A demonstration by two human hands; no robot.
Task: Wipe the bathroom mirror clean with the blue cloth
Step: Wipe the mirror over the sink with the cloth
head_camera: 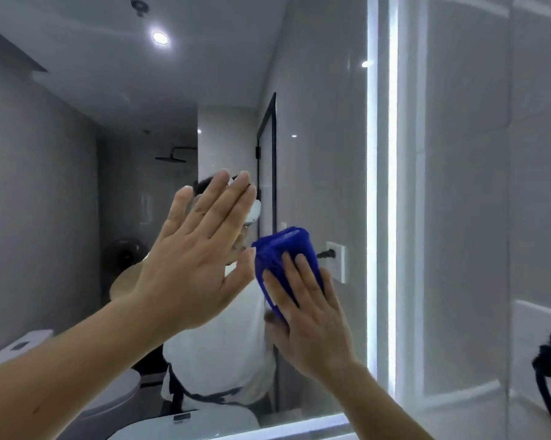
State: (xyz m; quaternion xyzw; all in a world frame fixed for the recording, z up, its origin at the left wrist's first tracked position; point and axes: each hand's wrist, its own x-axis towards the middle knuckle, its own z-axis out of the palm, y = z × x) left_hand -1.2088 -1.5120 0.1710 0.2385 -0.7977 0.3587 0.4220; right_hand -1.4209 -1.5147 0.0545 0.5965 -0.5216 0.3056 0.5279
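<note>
Pressing flat-fingered, the right hand [309, 315] pins the bunched blue cloth [283, 249] against the mirror [77, 154], lower right. The left hand [198, 258] is spread open, seemingly touching glass. Soft and light, the blue cloth likely handles best under a flat palm.

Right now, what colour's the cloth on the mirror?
Solid deep blue cloth, pressed under the right hand; head view.

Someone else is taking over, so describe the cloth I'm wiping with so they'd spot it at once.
Find the wall mirror with the lit strip down its right edge. Left of that strip, the right hand presses a bunched cloth against the glass. It is the only deep blue thing, just right of the bare left hand.
</note>
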